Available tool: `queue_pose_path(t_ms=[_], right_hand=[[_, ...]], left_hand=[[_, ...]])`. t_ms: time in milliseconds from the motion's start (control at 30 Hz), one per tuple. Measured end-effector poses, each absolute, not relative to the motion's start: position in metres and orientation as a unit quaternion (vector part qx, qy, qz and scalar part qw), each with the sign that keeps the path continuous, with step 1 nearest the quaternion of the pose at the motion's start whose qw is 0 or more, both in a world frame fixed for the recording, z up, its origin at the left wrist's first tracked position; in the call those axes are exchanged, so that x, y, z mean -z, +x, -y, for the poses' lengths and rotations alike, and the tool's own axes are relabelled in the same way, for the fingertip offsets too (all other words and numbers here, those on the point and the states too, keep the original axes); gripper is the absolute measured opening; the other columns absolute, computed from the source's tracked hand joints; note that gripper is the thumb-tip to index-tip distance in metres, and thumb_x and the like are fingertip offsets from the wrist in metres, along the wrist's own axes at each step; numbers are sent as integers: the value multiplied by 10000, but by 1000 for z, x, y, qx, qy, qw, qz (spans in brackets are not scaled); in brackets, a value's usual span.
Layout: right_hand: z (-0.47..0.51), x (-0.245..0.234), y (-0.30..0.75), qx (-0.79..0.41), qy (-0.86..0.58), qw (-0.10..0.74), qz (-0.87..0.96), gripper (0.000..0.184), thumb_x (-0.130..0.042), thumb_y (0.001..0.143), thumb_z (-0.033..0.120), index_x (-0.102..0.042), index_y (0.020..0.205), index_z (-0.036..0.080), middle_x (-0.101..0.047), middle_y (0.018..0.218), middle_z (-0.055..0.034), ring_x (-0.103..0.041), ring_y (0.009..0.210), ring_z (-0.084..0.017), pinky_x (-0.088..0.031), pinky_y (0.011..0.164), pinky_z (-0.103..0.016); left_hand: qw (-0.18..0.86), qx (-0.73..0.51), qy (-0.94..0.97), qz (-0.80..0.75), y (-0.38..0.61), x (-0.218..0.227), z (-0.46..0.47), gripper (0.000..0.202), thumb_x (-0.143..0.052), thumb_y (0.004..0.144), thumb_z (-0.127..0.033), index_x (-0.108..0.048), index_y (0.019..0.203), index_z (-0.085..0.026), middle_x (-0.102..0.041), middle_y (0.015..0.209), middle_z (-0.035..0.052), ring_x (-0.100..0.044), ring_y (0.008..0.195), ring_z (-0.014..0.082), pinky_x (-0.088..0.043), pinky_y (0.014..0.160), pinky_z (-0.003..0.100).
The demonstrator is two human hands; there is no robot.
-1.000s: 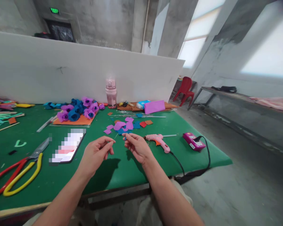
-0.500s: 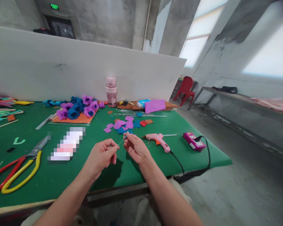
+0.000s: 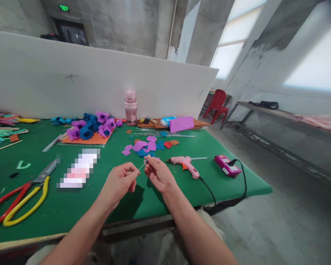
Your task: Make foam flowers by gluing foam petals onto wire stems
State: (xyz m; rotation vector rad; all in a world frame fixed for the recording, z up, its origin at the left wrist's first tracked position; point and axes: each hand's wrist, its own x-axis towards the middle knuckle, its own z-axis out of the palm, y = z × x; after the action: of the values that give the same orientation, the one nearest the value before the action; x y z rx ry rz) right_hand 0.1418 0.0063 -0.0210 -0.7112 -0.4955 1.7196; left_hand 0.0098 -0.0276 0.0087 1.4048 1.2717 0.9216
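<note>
My left hand (image 3: 123, 180) pinches a thin pale wire (image 3: 142, 166) that runs up toward my right hand (image 3: 158, 173). The fingertips of my right hand are closed on a small blue piece (image 3: 146, 160) at the wire's upper end, mostly hidden by the fingers. Just beyond lie loose purple petals (image 3: 151, 145) and blue petals (image 3: 160, 145), with a few red and brown ones. A pink glue gun (image 3: 183, 162) rests on its side to the right of my right hand, a glue stick in its back.
Large scissors (image 3: 30, 191) lie at left beside a blurred flat rectangle (image 3: 79, 169). Purple and blue flowers (image 3: 91, 125) sit on orange sheets. Behind stand a pink bottle (image 3: 130, 106) and a white board (image 3: 99, 77). A magenta power box (image 3: 227, 165) with a cable is at right.
Both hands stay almost in the same place, still holding the wire and the blue piece. The view has shifted very slightly.
</note>
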Motion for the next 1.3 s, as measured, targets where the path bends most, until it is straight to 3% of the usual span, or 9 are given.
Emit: queue_pose_path(t_ms=[633, 867, 1300], right_hand=[[-4, 21, 140, -724, -311, 575, 221, 231, -757, 582, 285, -643, 712, 132, -562, 551, 46, -508, 478, -30, -466, 490, -128], [-2, 19, 137, -675, -340, 597, 268, 227, -752, 574, 301, -604, 622, 137, -540, 512, 51, -485, 464, -33, -447, 481, -136], [-1, 21, 131, -640, -364, 611, 290, 249, -744, 564, 318, -567, 591, 145, -544, 509, 48, -480, 456, -47, -436, 474, -166]], left_hand=[[483, -374, 591, -527, 9, -10, 27, 182, -505, 743, -297, -477, 609, -177, -466, 327, -68, -324, 336, 62, -234, 410, 185], [473, -368, 598, -533, 10, -9, 27, 188, -495, 745, -309, -470, 608, -183, -463, 324, -68, -324, 340, 71, -231, 409, 188], [331, -347, 673, -563, 12, -16, 32, 172, -425, 762, -278, -453, 612, -200, -474, 389, -66, -387, 376, 92, -266, 447, 205]])
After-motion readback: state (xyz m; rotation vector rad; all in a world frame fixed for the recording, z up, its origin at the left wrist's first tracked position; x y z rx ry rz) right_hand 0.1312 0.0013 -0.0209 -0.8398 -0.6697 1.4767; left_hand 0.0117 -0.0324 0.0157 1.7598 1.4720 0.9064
